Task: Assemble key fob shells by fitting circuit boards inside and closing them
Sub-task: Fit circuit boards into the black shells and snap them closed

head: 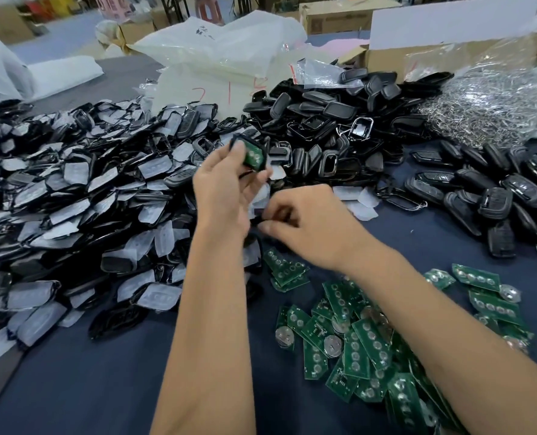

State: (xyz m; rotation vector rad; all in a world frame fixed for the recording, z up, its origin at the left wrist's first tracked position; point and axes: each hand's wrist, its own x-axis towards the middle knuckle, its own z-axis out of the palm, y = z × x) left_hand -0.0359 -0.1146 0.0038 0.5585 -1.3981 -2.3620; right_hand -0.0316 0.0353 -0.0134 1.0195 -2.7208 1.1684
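Cloth of dark navy covers the worktable (104, 387) before us, and beyond its far edge we see a grey floor with brown cardboard boxes (333, 17) and crumpled white plastic bags (217, 48); counting by kind, we find two hands, one shell held up, and four heaps too dense to number. At left spreads the heap of black shell halves backed with translucent white rubber pads (72, 202); at far centre rises the heap of glossy black plastic back shells (317, 120); at right lies the smaller cluster of closed black key fobs (493, 189); at near right sprawls the scatter of green circuit boards with round silver button contacts (355, 340); behind the fobs sits a clear bag of silvery metal rings (493, 105). Our left hand (226, 189) is raised above the table, thumb and fingers pinching a black shell half with a green board seated inside it (252, 155), the board facing us; our right hand (311, 227) hovers lower, just right of the left wrist, fingers curled and pinching a small dark piece (261, 218) that blur keeps us from naming; both bare forearms reach in from the near edge.
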